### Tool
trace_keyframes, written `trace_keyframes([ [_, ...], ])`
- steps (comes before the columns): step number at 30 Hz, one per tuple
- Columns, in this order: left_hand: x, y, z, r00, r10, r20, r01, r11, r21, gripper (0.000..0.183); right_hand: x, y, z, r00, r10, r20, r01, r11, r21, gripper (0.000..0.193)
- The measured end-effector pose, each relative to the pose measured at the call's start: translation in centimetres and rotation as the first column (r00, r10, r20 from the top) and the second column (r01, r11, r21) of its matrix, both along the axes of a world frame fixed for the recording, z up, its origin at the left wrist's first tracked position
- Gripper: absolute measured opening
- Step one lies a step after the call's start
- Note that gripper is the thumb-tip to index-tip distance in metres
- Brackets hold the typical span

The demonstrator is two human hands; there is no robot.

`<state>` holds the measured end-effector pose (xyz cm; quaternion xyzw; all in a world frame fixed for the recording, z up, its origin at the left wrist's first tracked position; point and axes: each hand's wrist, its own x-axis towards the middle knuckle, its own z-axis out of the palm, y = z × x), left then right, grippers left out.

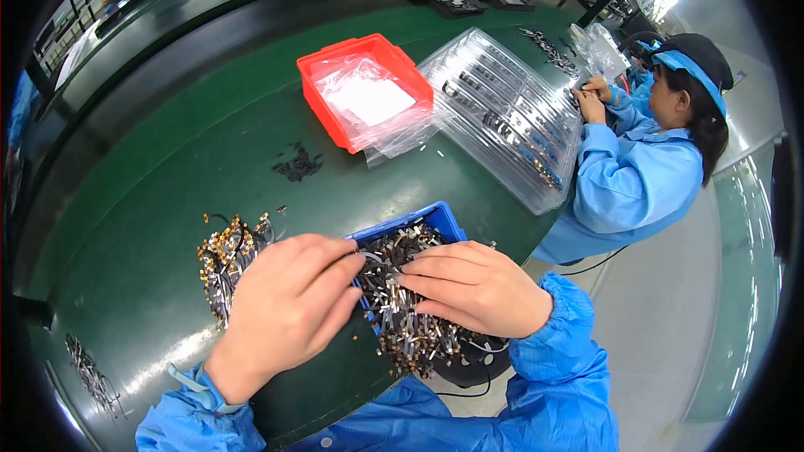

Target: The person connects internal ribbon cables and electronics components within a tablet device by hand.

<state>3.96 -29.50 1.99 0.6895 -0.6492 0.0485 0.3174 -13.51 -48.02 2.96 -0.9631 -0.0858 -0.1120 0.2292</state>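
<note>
A blue bin (449,219) stands by the table's near edge, heaped with short dark flex cables (410,318) that have silvery and copper-coloured ends. My left hand (293,305) reaches over its left rim, fingers closed, tips hidden. Over the heap, my right hand (481,289) has its thumb and fingers bent together. A thin pale flex cable (375,259) seems to run between the two sets of fingertips; its ends are covered. Beside my left hand lies a pile of similar cables with gold-coloured ends (230,255), partly behind that hand.
Beyond the bin are a red tray (311,100) with clear plastic bags and a stack of clear ribbed trays (511,121) holding parts. Small black pieces (297,163) lie mid-table, loose cables (92,377) at far left. A co-worker (641,159) in blue handles parts at right.
</note>
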Motion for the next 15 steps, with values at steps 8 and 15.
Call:
trace_keyframes([
  [8, -0.6, -0.3, 0.3, 0.989, -0.013, 0.148, 0.0, 0.996, 0.086, 0.037, 1.2, -4.6, 0.7, 0.924, -0.338, 0.178, 0.327, 0.941, 0.091, 0.026],
  [15, -1.1, 0.4, 1.0, 0.99, -0.05, 0.132, 0.041, 0.997, 0.066, 0.036, 2.3, -5.3, -1.7, 0.936, -0.303, 0.177, 0.284, 0.95, 0.127, 0.024],
])
